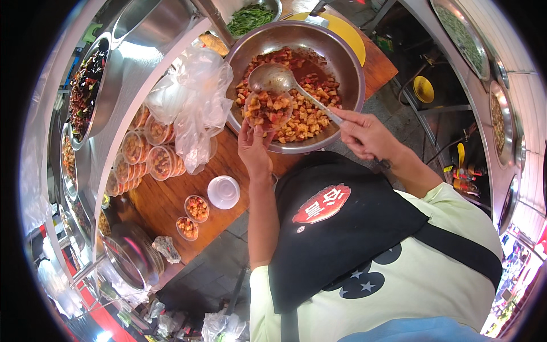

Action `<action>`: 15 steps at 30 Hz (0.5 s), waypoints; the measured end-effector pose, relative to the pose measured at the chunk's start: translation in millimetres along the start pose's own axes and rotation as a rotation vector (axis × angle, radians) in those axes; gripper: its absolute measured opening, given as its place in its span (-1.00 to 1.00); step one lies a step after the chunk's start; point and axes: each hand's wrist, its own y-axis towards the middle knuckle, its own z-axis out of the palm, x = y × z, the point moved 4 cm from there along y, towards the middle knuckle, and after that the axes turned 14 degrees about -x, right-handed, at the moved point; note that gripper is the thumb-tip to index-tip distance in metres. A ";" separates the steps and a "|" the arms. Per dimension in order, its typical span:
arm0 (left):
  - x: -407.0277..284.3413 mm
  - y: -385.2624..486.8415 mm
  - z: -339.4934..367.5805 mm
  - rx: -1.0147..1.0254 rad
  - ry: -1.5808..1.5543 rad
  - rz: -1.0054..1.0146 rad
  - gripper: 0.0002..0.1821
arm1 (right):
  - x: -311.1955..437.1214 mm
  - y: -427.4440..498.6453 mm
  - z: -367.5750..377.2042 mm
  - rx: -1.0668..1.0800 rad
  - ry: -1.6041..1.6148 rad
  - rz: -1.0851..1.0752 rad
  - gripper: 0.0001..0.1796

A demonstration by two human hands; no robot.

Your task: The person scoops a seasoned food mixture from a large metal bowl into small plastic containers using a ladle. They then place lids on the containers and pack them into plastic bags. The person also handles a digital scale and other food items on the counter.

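Note:
A large steel bowl (353,81) holds diced food (318,115) in a reddish sauce, pooled at its far side. My left hand (256,145) grips a clear plastic cup (269,112) filled with the same diced food, held over the bowl's near left part. My right hand (363,132) is closed around the handle of a metal ladle (272,78). The ladle's head is just beyond the cup, over the bowl; whether it touches the cup I cannot tell.
Filled cups (160,162) lie stacked on the wooden table (218,218) beside plastic bags (192,89). Two filled cups (197,208) stand near a stack of empty cups (223,192). Behind the bowl are a yellow round board (354,42) with a knife (317,17) and a bowl of greens (251,19).

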 end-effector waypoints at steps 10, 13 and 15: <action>-29.0 -35.7 -91.4 -0.034 -0.260 -0.120 -0.48 | -5.0 38.3 -27.0 -0.029 0.523 0.338 -0.52; -48.3 -59.6 -163.9 -0.216 -0.255 -0.007 -0.47 | -23.7 56.0 -33.2 -0.075 0.514 0.337 -0.56; -57.1 -76.4 -215.9 -0.390 -0.269 0.113 -0.45 | -37.3 67.2 -35.4 -0.110 0.493 0.372 -0.57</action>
